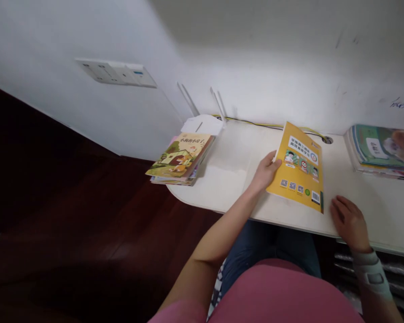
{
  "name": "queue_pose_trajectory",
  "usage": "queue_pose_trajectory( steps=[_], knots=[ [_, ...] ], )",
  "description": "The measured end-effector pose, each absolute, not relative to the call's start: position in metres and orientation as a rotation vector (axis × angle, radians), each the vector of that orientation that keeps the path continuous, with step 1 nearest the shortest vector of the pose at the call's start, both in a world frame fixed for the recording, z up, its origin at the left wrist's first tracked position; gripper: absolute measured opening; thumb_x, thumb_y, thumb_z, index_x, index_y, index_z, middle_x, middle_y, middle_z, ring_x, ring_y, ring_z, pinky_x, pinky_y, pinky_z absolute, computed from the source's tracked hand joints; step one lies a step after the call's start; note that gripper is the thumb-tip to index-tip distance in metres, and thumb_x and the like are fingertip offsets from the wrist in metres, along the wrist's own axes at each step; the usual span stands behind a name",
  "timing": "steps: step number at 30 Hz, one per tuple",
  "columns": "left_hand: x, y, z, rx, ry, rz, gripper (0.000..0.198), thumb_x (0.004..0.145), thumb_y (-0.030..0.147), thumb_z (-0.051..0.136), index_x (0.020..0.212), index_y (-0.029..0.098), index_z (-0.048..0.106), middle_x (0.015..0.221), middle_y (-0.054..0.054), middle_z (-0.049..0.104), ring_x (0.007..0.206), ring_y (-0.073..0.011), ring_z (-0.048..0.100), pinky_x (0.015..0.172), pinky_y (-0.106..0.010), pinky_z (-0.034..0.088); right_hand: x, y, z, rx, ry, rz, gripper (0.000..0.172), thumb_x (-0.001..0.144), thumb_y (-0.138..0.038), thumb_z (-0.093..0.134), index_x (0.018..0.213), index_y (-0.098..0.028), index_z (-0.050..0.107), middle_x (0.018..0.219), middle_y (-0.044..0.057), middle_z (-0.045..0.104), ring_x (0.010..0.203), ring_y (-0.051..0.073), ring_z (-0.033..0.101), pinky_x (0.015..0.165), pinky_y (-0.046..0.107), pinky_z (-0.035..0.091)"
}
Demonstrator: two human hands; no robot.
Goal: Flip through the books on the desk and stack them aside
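A yellow paperback book (298, 168) with cartoon figures and QR codes on its cover lies slanted on the white desk (222, 179). My left hand (265, 172) grips the book's left edge, its fingers over the cover. My right hand (348, 223) rests on the desk near the book's lower right corner, fingers loosely curled and touching nothing else. A fabric wrist brace (372, 273) wraps that wrist. The book's underside is hidden.
A stack of picture books (180, 159) with white paper (202, 124) behind it sits at the desk's rounded left end. Green books (382, 150) stand stacked at right. White antennas (218, 105), a black-and-yellow cable, and a wall switch panel (116, 72) lie beyond. Dark wood floor shows left.
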State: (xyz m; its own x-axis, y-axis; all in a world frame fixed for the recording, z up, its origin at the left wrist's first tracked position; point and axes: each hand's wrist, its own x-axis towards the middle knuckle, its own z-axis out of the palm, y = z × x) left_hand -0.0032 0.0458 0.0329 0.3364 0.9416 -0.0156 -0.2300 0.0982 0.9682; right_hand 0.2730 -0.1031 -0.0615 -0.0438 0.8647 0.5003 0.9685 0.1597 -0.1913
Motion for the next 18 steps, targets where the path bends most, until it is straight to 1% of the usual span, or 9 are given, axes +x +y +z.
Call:
queue_pose_trajectory(
  steps=[3, 6, 9, 11, 13, 15, 18],
  knots=[
    [0.007, 0.05, 0.006, 1.205, 0.96, 0.906, 0.042, 0.086, 0.043, 0.05, 0.121, 0.02, 0.052, 0.098, -0.008, 0.074, 0.084, -0.0253, 0.071, 0.074, -0.039, 0.056, 0.272, -0.104, -0.062, -1.76, -1.932, -0.264, 0.032, 0.094, -0.034, 0.047, 0.11, -0.016, 0.067, 0.115, 0.017, 0.066, 0.106, 0.027, 0.061, 0.09, 0.046, 0.051],
    [0.0, 0.053, -0.008, 1.611, 1.271, 0.725, 0.03, 0.092, 0.032, 0.037, 0.113, 0.018, 0.054, 0.107, -0.012, 0.07, 0.097, -0.0261, 0.068, 0.089, -0.045, 0.051, 0.273, -0.104, -0.064, -1.764, -1.932, -0.25, 0.033, 0.094, -0.035, 0.046, 0.112, -0.016, 0.066, 0.116, 0.016, 0.066, 0.108, 0.027, 0.06, 0.091, 0.046, 0.05],
    [-0.006, 0.055, -0.015, 1.94, 1.414, 0.584, 0.027, 0.094, 0.027, 0.032, 0.106, 0.017, 0.054, 0.118, -0.015, 0.064, 0.119, -0.0257, 0.057, 0.109, -0.047, 0.036, 0.273, -0.104, -0.064, -1.765, -1.933, -0.244, 0.033, 0.094, -0.034, 0.047, 0.112, -0.016, 0.066, 0.116, 0.016, 0.066, 0.108, 0.027, 0.06, 0.092, 0.046, 0.05],
    [-0.009, 0.058, -0.017, 1.982, 1.432, 0.559, 0.027, 0.094, 0.025, 0.03, 0.107, 0.016, 0.053, 0.122, -0.015, 0.062, 0.131, -0.0247, 0.047, 0.115, -0.048, 0.025, 0.273, -0.104, -0.063, -1.764, -1.932, -0.24, 0.032, 0.094, -0.033, 0.047, 0.112, -0.015, 0.066, 0.116, 0.016, 0.066, 0.108, 0.027, 0.061, 0.093, 0.046, 0.05],
    [-0.012, 0.061, -0.018, 1.995, 1.467, 0.519, 0.029, 0.095, 0.024, 0.028, 0.111, 0.017, 0.051, 0.125, -0.014, 0.061, 0.138, -0.024, 0.039, 0.117, -0.051, 0.019, 0.272, -0.104, -0.062, -1.761, -1.936, -0.235, 0.031, 0.094, -0.032, 0.047, 0.111, -0.014, 0.066, 0.116, 0.016, 0.067, 0.107, 0.027, 0.061, 0.092, 0.045, 0.05],
    [-0.017, 0.065, -0.018, 2.018, 1.517, 0.465, 0.031, 0.096, 0.024, 0.026, 0.115, 0.017, 0.05, 0.13, -0.014, 0.059, 0.142, -0.0246, 0.033, 0.117, -0.053, 0.018, 0.271, -0.104, -0.06, -1.762, -1.935, -0.241, 0.03, 0.094, -0.032, 0.047, 0.11, -0.015, 0.066, 0.115, 0.016, 0.067, 0.107, 0.027, 0.062, 0.092, 0.045, 0.051],
    [-0.028, 0.07, -0.018, 2.048, 1.598, 0.402, 0.035, 0.097, 0.024, 0.023, 0.12, 0.013, 0.048, 0.137, -0.018, 0.053, 0.145, -0.0279, 0.026, 0.116, -0.055, 0.017, 0.27, -0.103, -0.058, -1.77, -1.928, -0.248, 0.031, 0.094, -0.032, 0.046, 0.111, -0.016, 0.066, 0.115, 0.015, 0.068, 0.107, 0.027, 0.062, 0.091, 0.046, 0.052]
  ],
)
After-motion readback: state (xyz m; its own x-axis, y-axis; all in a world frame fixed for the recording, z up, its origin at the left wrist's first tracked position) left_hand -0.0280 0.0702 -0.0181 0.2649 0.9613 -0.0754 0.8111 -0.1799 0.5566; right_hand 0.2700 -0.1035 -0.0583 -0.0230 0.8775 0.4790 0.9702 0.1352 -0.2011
